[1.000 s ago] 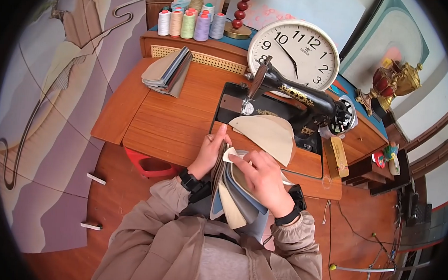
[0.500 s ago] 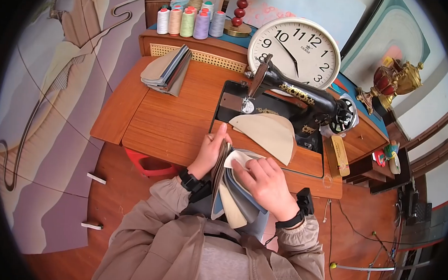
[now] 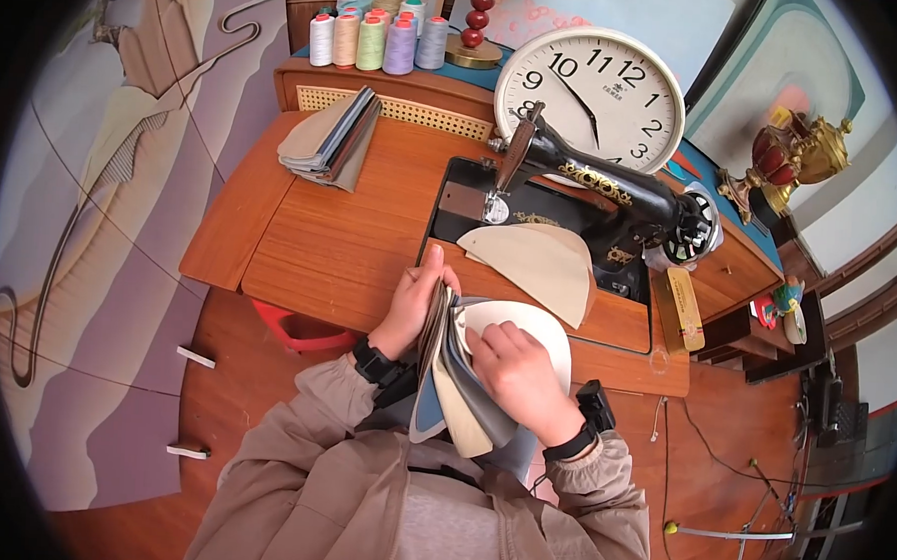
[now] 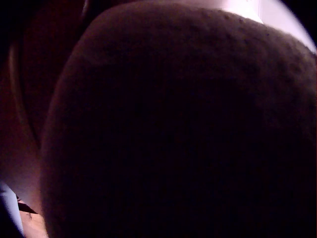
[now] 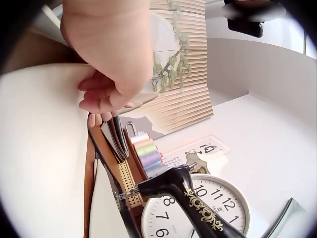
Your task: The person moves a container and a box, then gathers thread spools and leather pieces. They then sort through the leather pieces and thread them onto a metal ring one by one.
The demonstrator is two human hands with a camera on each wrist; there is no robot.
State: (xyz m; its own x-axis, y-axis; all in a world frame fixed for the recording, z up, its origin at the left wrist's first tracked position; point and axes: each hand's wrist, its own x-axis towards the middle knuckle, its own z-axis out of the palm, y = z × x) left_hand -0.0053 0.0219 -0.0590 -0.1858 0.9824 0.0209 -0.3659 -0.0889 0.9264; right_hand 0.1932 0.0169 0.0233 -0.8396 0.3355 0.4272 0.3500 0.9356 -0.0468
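Note:
My left hand (image 3: 419, 304) grips a bundle of fabric-like pieces (image 3: 453, 380) at its upper end, thumb up. Grey, blue, cream and brown pieces fan downward from it over my lap. With my right hand (image 3: 516, 375) I pinch a white rounded piece (image 3: 551, 330), spread to the right of the bundle. In the right wrist view, the curled fingertips of my right hand (image 5: 111, 54) hold the edge of this white piece (image 5: 39, 148). A dark, fuzzy surface (image 4: 173, 99) fills most of the left wrist view and hides the left fingers there.
Beige half-round pieces (image 3: 534, 269) lie before a black sewing machine (image 3: 603, 187) on the wooden table (image 3: 350, 241). Another stack of pieces (image 3: 329, 140) is at the table's left. Behind stand thread spools (image 3: 372, 44) and a clock (image 3: 602, 97); a yellow box (image 3: 682, 310) is at right.
The white piece has been drawn out from the bundle and now spreads wide to the right, where before only a small corner showed. My right hand has shifted slightly; my left keeps its grip.

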